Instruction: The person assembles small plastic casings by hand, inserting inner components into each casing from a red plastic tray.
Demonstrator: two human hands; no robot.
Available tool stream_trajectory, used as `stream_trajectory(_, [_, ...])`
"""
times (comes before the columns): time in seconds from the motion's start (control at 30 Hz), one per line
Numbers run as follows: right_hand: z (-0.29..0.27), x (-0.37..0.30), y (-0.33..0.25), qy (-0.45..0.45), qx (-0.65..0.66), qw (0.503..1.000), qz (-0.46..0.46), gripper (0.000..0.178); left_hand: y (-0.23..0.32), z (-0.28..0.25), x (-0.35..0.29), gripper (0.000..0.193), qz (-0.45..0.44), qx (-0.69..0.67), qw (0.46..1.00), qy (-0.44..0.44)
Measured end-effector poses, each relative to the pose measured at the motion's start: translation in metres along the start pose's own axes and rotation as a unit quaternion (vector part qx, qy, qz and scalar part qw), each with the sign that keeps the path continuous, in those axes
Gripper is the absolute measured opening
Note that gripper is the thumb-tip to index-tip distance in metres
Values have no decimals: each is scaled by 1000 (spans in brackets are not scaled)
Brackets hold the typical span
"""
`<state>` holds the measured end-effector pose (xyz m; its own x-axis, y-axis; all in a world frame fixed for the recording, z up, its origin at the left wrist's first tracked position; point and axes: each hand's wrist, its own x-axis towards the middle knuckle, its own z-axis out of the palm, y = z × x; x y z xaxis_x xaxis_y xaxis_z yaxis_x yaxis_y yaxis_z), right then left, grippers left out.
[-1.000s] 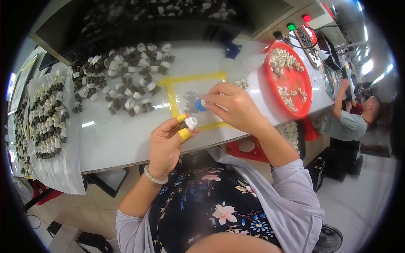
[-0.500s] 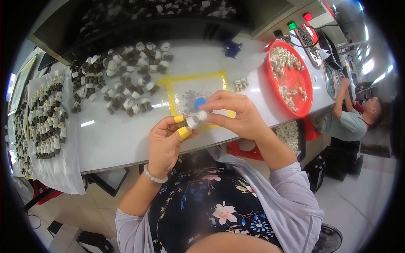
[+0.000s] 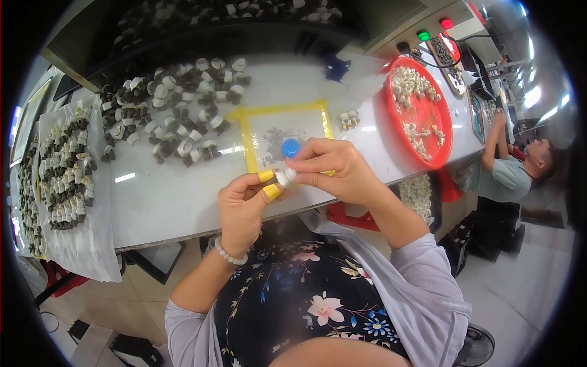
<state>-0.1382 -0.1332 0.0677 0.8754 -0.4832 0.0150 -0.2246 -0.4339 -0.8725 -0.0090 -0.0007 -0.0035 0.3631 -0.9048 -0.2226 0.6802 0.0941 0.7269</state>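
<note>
My left hand (image 3: 243,205), with yellow covers on thumb and forefinger, pinches a small white-and-dark figurine piece (image 3: 284,178) above the table's front edge. From the other side my right hand (image 3: 342,170) closes its thumb and forefinger on the white end of that piece, so the fingertips of both hands nearly meet. Fingers hide part of it. Just beyond them a round blue cap (image 3: 290,147) lies inside a yellow tape frame (image 3: 278,111), beside dark smudges. A few small cream-and-brown pieces (image 3: 350,120) stand right of the frame.
Many white-and-dark pieces (image 3: 189,131) cover the table's left side; rows of similar ones stand on a white sheet (image 3: 101,226). At right is a red tray (image 3: 425,116) with small cream pieces. A dark shelf overhangs the back. A person (image 3: 504,174) works farther right.
My hands have drawn closer together, and the white parts between their fingertips now meet more tightly. My right fingers have moved off the blue cap, which shows more fully.
</note>
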Motion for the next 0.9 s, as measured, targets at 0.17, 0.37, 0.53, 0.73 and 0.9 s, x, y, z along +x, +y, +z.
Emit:
stream_trajectory(0.17, [1, -3, 9, 13, 25, 999, -19, 22, 0, 1, 2, 17, -11, 18, 1000, -8])
stream_trajectory(0.37, [-13, -9, 22, 27, 5, 1000, -1, 21, 13, -6, 5, 19, -43, 18, 998, -35])
stream_trajectory(0.53, [-59, -16, 70, 225, -167, 956, 90, 24, 33, -24, -15, 24, 47, 15, 999, 15])
stream_trajectory(0.73, [-66, -22, 83, 173, -248, 949, 90, 26, 103, -74, -40, 29, 244, 153, 948, 137])
stream_trajectory(0.9, [-66, -23, 82, 237, -252, 933, 102, 25, 218, -168, -92, 29, 400, 423, 687, 435])
